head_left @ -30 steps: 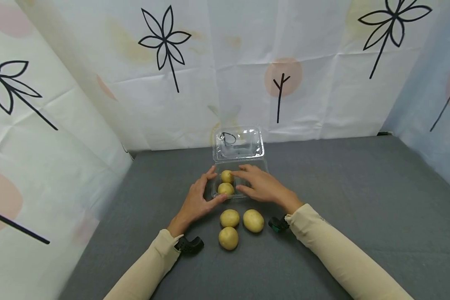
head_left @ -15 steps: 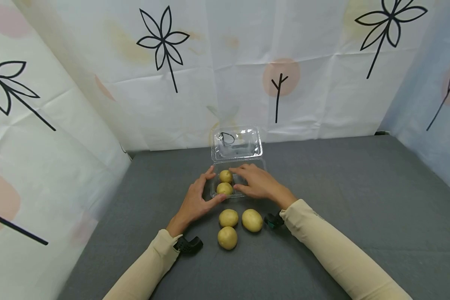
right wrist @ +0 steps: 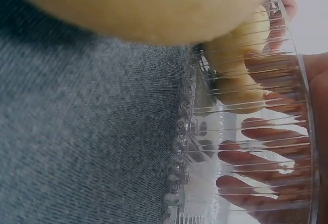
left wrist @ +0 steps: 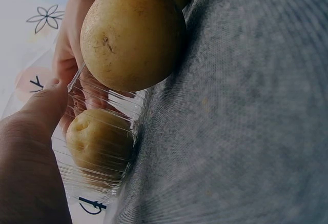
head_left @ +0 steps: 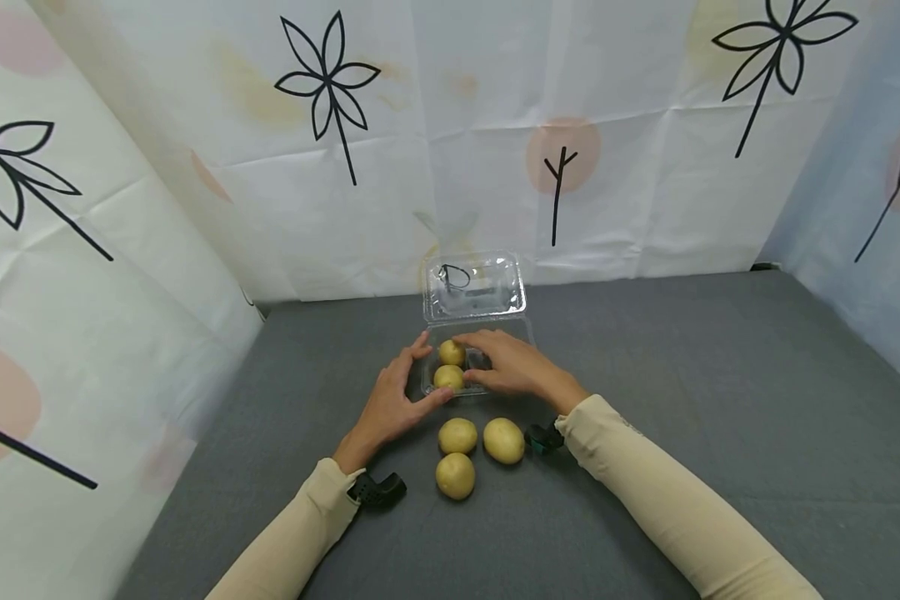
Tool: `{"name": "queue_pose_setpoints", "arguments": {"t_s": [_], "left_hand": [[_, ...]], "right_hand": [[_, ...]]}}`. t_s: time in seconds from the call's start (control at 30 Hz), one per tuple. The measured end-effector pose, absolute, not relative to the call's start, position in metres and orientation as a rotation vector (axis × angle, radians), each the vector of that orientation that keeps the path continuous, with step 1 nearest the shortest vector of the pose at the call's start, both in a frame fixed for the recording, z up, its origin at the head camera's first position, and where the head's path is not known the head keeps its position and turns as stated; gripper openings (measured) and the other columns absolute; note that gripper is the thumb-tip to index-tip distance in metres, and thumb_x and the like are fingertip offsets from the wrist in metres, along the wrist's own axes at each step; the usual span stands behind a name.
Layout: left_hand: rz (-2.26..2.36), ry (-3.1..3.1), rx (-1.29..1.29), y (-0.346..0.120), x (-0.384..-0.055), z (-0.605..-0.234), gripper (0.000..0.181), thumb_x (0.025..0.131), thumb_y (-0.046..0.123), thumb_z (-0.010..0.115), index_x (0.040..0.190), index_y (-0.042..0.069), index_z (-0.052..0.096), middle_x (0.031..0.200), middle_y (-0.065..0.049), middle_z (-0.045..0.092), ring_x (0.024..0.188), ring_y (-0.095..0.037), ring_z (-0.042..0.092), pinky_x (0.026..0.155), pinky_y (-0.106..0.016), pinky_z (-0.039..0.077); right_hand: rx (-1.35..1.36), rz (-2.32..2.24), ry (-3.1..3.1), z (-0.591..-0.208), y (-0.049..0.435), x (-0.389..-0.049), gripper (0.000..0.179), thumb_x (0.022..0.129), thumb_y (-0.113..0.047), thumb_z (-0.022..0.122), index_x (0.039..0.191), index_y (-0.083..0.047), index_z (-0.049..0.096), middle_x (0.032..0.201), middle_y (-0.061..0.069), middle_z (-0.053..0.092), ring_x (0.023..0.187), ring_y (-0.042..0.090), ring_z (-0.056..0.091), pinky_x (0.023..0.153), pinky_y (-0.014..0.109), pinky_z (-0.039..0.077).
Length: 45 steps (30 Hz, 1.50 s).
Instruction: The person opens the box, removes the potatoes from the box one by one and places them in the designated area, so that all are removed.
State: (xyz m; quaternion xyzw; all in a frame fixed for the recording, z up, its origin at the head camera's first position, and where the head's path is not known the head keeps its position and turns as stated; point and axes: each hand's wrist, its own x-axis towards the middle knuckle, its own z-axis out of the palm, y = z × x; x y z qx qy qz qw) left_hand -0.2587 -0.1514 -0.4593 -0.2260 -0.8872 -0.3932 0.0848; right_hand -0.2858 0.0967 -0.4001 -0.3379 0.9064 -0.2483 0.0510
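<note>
A hinged clear plastic container [head_left: 521, 327] lies at the table's far edge, lid raised. Two potatoes sit one behind the other along its left side, the rear potato [head_left: 452, 352] and the front potato [head_left: 448, 377]. My left hand [head_left: 392, 406] holds the container's near left corner, thumb at the front rim and fingers along the left wall. Over the right half, my right hand [head_left: 521, 367] reaches in with extended fingers; its index finger touches the rear potato and its thumb is at the front one. Through the clear wall, the right wrist view shows these fingers [right wrist: 256, 155].
Three loose potatoes lie in front of the container: one [head_left: 457, 436] nearest it, one [head_left: 504, 441] to the right, one [head_left: 455, 476] closer to me. Grey cloth covers the table [head_left: 645, 375]. A patterned white curtain [head_left: 457, 183] stands behind the raised lid [head_left: 480, 287].
My right hand has shifted slightly left, its fingertips now farther over the potatoes inside. The left hand, container and loose potatoes stay essentially in place.
</note>
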Motion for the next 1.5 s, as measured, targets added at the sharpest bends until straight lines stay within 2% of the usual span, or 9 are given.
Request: {"name": "queue_pose_setpoints", "arguments": {"t_s": [0.27,0.43,0.53,0.63,0.8,0.93,1.23,1.5], "left_hand": [[-1.182,-2.619,-0.698,-0.1510,-0.2591,-0.4582,0.087,0.091,0.049,0.072,0.162,0.021,0.030,0.157,-0.003,0.049,0.151,-0.035,0.036,0.116,-0.072,0.022],[-1.178,-2.611,-0.712,-0.1501,-0.2599,-0.4576,0.084,0.091,0.047,0.073,0.160,0.018,0.034,0.159,-0.005,0.046,0.151,-0.035,0.035,0.117,-0.072,0.022],[-1.178,-2.621,-0.705,-0.1501,-0.2593,-0.4578,0.086,0.091,0.047,0.073,0.161,0.019,0.032,0.157,-0.006,0.048,0.151,-0.035,0.036,0.117,-0.072,0.022],[-1.181,-2.623,-0.703,-0.1508,-0.2588,-0.4582,0.088,0.091,0.047,0.073,0.162,0.020,0.029,0.155,-0.006,0.050,0.150,-0.035,0.037,0.116,-0.072,0.023],[-1.184,-2.609,-0.714,-0.1508,-0.2589,-0.4583,0.088,0.091,0.044,0.073,0.162,0.018,0.028,0.155,-0.007,0.050,0.150,-0.035,0.036,0.117,-0.071,0.024],[-1.173,-2.602,-0.728,-0.1504,-0.2591,-0.4577,0.082,0.092,0.045,0.073,0.159,0.016,0.035,0.162,-0.005,0.042,0.151,-0.035,0.036,0.116,-0.071,0.024],[-1.176,-2.597,-0.744,-0.1515,-0.2601,-0.4586,0.082,0.092,0.044,0.073,0.158,0.015,0.036,0.165,-0.004,0.037,0.151,-0.034,0.036,0.117,-0.070,0.025],[-1.183,-2.572,-0.757,-0.1517,-0.2604,-0.4594,0.088,0.091,0.048,0.073,0.161,0.017,0.030,0.154,-0.008,0.051,0.149,-0.036,0.039,0.116,-0.070,0.027]], "right_hand": [[-1.087,-0.821,2.694,-0.4000,0.0972,-0.2874,0.061,0.100,-0.026,0.067,0.154,-0.009,0.044,0.151,0.016,0.053,0.131,0.036,0.056,0.105,0.053,0.049],[-1.099,-0.835,2.693,-0.4003,0.0975,-0.2868,0.056,0.100,-0.026,0.067,0.152,-0.013,0.050,0.133,0.014,0.063,0.103,0.028,0.062,0.085,0.042,0.053],[-1.090,-0.854,2.676,-0.4012,0.0972,-0.2867,0.052,0.099,-0.025,0.068,0.148,-0.015,0.055,0.124,0.012,0.067,0.093,0.021,0.064,0.078,0.035,0.053],[-1.094,-0.901,2.625,-0.4025,0.0970,-0.2870,0.047,0.099,-0.021,0.069,0.144,-0.014,0.059,0.122,0.011,0.069,0.096,0.019,0.068,0.079,0.031,0.056],[-1.136,-0.987,2.516,-0.4042,0.0965,-0.2879,0.044,0.100,-0.017,0.067,0.142,-0.007,0.060,0.129,0.013,0.068,0.103,0.025,0.071,0.084,0.031,0.059],[-1.151,-1.026,2.460,-0.4035,0.0960,-0.2886,0.045,0.100,-0.017,0.067,0.142,-0.005,0.060,0.136,0.015,0.066,0.110,0.028,0.070,0.089,0.032,0.059],[-1.165,-1.026,2.394,-0.4026,0.0960,-0.2900,0.050,0.100,-0.016,0.067,0.147,-0.004,0.054,0.140,0.015,0.063,0.105,0.026,0.069,0.085,0.029,0.057],[-1.118,-1.037,2.394,-0.4019,0.0957,-0.2895,0.044,0.100,-0.017,0.067,0.142,-0.006,0.058,0.133,0.017,0.066,0.103,0.026,0.069,0.088,0.034,0.057]]}}
